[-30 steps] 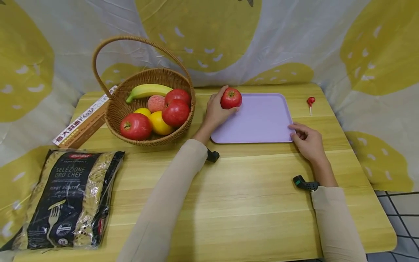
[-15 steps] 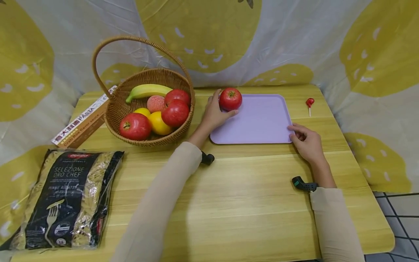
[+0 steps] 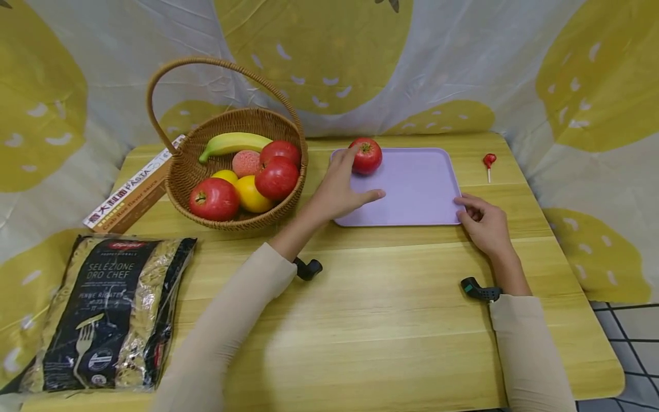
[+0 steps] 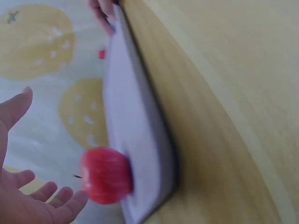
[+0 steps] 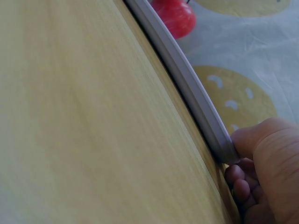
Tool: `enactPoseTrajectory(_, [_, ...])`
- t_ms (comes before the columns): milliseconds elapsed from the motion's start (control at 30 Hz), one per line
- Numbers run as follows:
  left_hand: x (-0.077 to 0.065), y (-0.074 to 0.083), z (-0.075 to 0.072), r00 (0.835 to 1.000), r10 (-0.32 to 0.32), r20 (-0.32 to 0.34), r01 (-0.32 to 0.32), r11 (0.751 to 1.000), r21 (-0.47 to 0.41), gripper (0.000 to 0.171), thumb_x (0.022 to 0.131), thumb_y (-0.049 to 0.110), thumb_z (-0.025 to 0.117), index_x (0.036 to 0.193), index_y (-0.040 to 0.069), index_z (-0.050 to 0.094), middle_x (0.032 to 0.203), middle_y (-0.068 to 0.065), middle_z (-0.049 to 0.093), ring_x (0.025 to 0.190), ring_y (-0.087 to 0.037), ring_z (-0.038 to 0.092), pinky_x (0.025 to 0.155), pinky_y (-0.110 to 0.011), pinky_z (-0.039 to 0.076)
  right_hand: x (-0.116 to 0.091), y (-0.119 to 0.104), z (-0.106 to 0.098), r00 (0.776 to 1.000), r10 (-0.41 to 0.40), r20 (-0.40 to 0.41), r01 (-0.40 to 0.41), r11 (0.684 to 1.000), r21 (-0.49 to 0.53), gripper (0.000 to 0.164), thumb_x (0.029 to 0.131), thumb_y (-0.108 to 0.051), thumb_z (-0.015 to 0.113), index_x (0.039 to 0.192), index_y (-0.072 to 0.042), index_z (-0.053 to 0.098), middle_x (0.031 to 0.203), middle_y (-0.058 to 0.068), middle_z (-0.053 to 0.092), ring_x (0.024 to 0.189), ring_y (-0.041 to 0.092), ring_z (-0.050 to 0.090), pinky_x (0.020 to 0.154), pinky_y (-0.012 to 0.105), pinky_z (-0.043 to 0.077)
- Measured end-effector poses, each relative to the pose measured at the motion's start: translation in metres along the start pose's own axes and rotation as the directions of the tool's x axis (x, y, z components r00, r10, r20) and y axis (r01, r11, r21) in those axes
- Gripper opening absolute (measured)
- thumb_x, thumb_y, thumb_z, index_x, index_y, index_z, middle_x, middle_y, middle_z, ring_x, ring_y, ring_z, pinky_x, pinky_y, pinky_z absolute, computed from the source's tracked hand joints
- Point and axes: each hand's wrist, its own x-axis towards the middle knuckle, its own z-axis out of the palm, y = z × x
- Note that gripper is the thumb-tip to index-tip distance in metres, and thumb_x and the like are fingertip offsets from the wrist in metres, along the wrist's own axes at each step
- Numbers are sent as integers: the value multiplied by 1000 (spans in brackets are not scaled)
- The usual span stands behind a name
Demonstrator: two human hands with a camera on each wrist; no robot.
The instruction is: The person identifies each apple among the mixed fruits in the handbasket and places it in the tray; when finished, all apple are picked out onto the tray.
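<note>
A red apple (image 3: 368,158) stands upright at the far left corner of a lilac tray (image 3: 414,186). My left hand (image 3: 336,191) is just left of the apple, fingers spread and thumb extended over the tray. In the left wrist view the left hand (image 4: 35,203) has its fingertips right beside the apple (image 4: 106,176), with nothing in its grasp. My right hand (image 3: 483,224) pinches the tray's near right corner. Close up in the right wrist view, its thumb lies on the tray rim (image 5: 196,88), the other fingers curled below.
Left of the tray stands a wicker basket (image 3: 237,220) holding a banana, apples and other fruit. A pasta box (image 3: 136,191) lies beside it, with a bag of penne (image 3: 110,312) nearer. A red lollipop (image 3: 489,161) lies right of the tray. A patterned cloth (image 3: 350,57) hangs behind.
My left hand has let go of the apple and drawn back toward the near left, its fingers opening. The apple stays on the tray; the right hand keeps its place at the corner.
</note>
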Motion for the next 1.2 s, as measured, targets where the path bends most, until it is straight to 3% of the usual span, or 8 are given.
enactPoseTrajectory(167, [-27, 20, -21, 997, 57, 55, -56, 998, -22, 98, 81, 59, 81, 160, 23, 34, 161, -3, 35, 146, -21, 41, 120, -47, 40, 0, 1, 0, 1000, -4, 8, 4, 1000, 9, 33, 100, -17, 65, 131, -6, 71, 99, 11, 62, 79, 12, 47, 64, 13, 36])
enactPoseTrajectory(300, [-46, 27, -36, 994, 90, 56, -87, 995, -39, 92, 81, 58, 81, 157, 28, 39, 160, 1, 37, 140, -18, 46, 114, -42, 46, -1, 1, -1, 1000, -4, -3, 4, 1000, 12, 32, 100, -17, 65, 130, -6, 72, 100, 11, 62, 78, 11, 47, 63, 13, 37])
enactPoseTrajectory(500, [-64, 31, -53, 990, 139, 15, -139, 990, -18, 90, 80, 62, 81, 155, 28, 42, 160, 3, 40, 136, -15, 50, 109, -36, 52, -4, 2, 0, 1000, 6, -21, -5, 1000, 5, 31, 100, -16, 66, 128, -5, 73, 96, 10, 60, 78, 12, 47, 64, 14, 37])
enactPoseTrajectory(767, [-86, 26, -88, 978, 182, -100, -182, 983, 11, 82, 79, 55, 85, 148, 25, 53, 143, 7, 55, 126, -12, 55, 107, -37, 52, -2, 3, 2, 1000, 17, -25, -17, 1000, 7, 31, 100, -15, 65, 128, -5, 73, 99, 10, 62, 77, 12, 47, 64, 16, 37])
enactPoseTrajectory(967, [-99, 11, -118, 975, 129, -182, -118, 991, 69, 80, 79, 52, 86, 148, 27, 54, 147, 7, 56, 132, -19, 54, 109, -46, 47, 0, 1, 2, 1000, 20, -6, -20, 1000, -11, 31, 101, -17, 63, 129, -7, 72, 104, 9, 63, 80, 14, 47, 66, 15, 36])
enactPoseTrajectory(1200, [-105, -11, -138, 969, 42, -244, -34, 999, 38, 78, 78, 48, 88, 145, 24, 56, 147, 0, 54, 129, -26, 55, 111, -48, 49, -1, 1, 2, 999, 36, 9, -36, 999, -10, 31, 102, -18, 62, 130, -7, 72, 109, 10, 63, 83, 16, 46, 67, 16, 36])
